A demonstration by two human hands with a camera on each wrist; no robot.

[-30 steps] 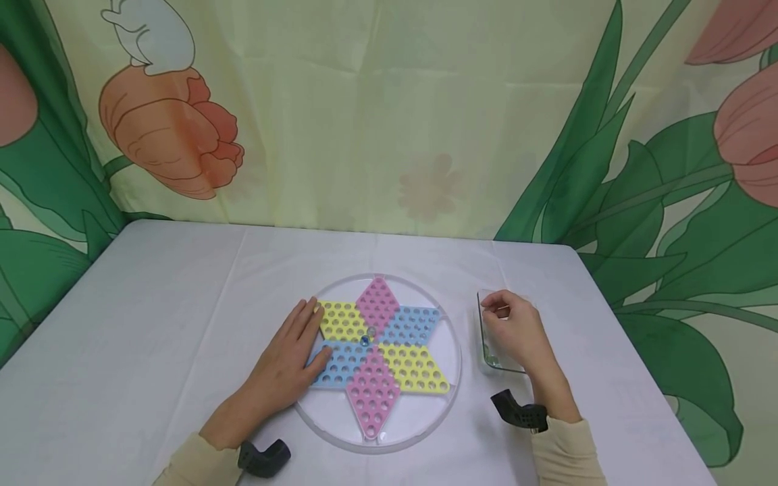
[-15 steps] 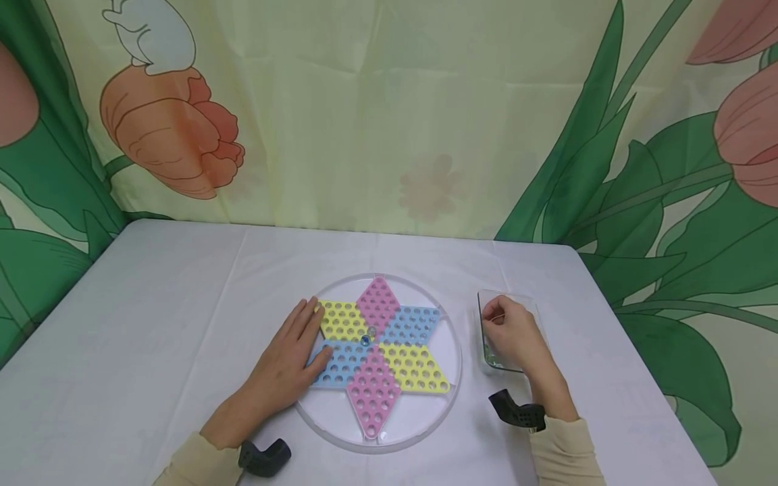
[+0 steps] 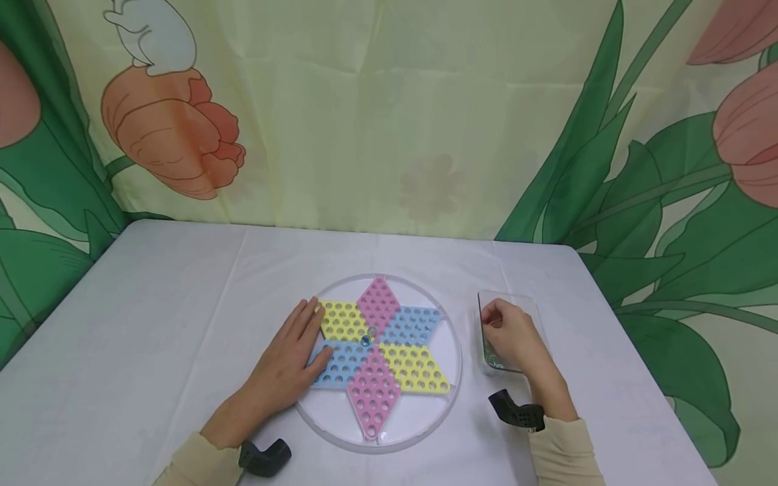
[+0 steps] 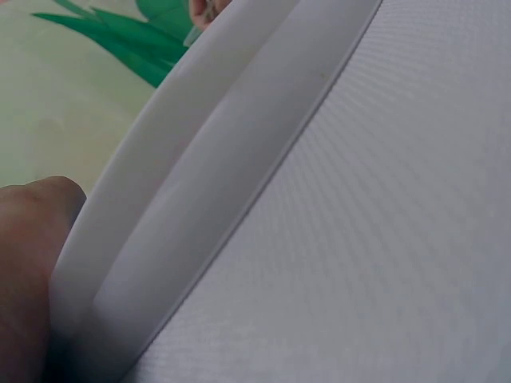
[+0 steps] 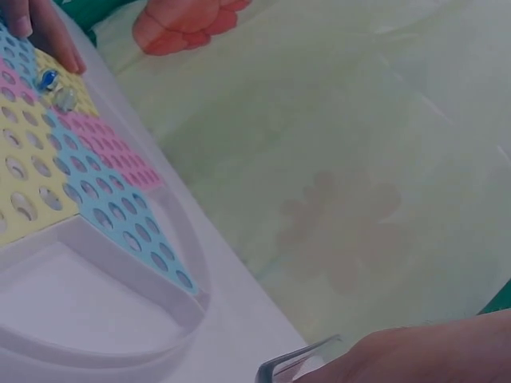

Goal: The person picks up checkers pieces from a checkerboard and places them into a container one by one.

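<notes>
A round white Chinese checkers board (image 3: 419,422) bears a star of pink, yellow and blue hole-filled points. Near its centre sit a blue marble (image 3: 365,341) and a clear marble (image 3: 372,331), both also visible in the right wrist view. My left hand (image 3: 282,368) rests on the board's left side, fingers extended over the yellow and blue points. To the right, my right hand (image 3: 516,337) reaches into a clear box (image 3: 525,297), with thumb and fingertips close together. I cannot tell whether a marble is between them. Greenish marbles (image 3: 495,362) show at the box's near end.
A white cloth (image 3: 152,324) covers the table. Behind it hangs a backdrop (image 3: 365,135) printed with tulips, a rabbit and a carrot. Black wrist cameras (image 3: 265,457) stick out beside both wrists.
My right hand has dipped slightly lower in the box, and its thumb and fingertips have drawn together. The left hand, the board and its two marbles have stayed in place.
</notes>
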